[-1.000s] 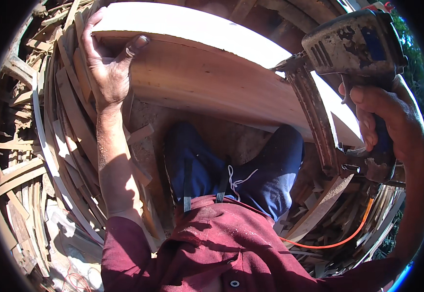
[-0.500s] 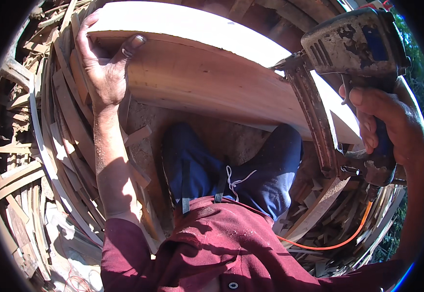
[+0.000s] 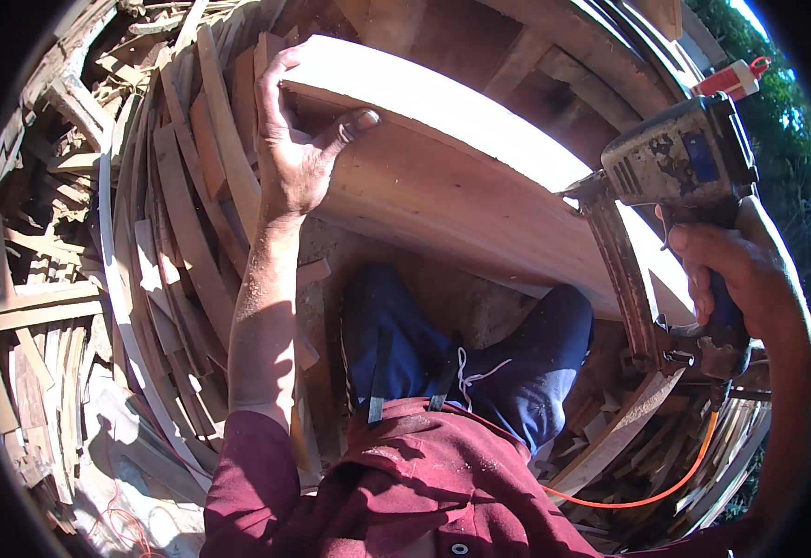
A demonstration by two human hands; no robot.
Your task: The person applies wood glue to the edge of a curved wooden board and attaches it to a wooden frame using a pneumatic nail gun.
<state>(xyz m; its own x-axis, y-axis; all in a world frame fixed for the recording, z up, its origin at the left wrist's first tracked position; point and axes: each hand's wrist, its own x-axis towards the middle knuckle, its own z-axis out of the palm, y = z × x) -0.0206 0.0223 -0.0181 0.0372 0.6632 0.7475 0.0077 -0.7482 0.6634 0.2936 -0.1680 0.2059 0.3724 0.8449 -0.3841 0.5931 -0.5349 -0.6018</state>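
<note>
A wide wooden piece (image 3: 452, 200) with a curved, brightly sunlit upper edge leans across in front of my knees. My left hand (image 3: 299, 167) is closed around its left end, the thumb pressing on the near face and the fingers at the outer edge. In my right hand (image 3: 731, 270) is a worn nail gun (image 3: 671, 158), held by its grip, a finger near the trigger. Its nose meets the curved edge toward the right side, and its long magazine slants down in front of the wood. Whether a nail is there cannot be seen.
An orange air hose (image 3: 652, 502) runs from the nail gun's handle toward my waist. Stacked wood strips (image 3: 192, 251) crowd the left, with more offcuts (image 3: 703, 465) at the lower right. A red-and-white bottle (image 3: 731, 81) stands beyond the nail gun.
The view has shifted, so the wood's left end and my left hand appear farther right and lower. Both hands keep their grips, and the nail gun's nose stays at the curved edge.
</note>
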